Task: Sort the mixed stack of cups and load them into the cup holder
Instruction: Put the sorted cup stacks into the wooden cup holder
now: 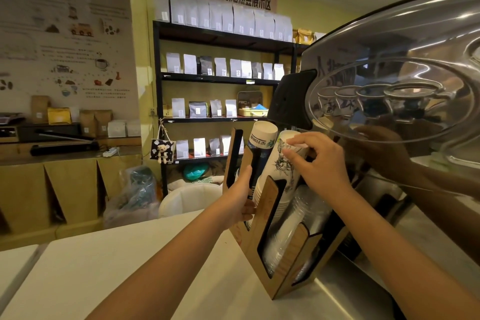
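1. Cup holder (262, 236) of brown board, standing on white surface (135, 262), just left of shiny steel machine (415, 65); compartments side by side with dark cut-out slots in front walls.
2. Dark-printed paper cup stack (261, 148) in left compartment; upside down, white base uppermost, long axis near upright, leaning slightly away to upper right. Band below base carries Chinese characters, too small to read with certainty.
3. White cup stack (281, 171) with green-black line drawing in next compartment; also inverted, axis parallel to first stack, rims stepped at lower end behind cut-out.
4. Clear plastic cups (291, 231) nested in right compartment, same tilt, lower in holder than paper stacks.
5. Left hand (240, 200) against holder's left front wall, thumb raised along slot edge beside dark stack; other fingers hidden behind board, apparently wrapped round the wall.
6. Right hand (317, 163) at top of white stack; fingers (298, 141) curled over its upper end, thumb on printed side, pinching it.
7. Background: black shelf unit (220, 75) with rows of white, grey and black pouches; sign above reads 客户定制咖啡豆代烘焙熟豆展示区. Small bear toy (162, 152) hanging at shelf side.
8. Reflection of right hand visible in machine panel.
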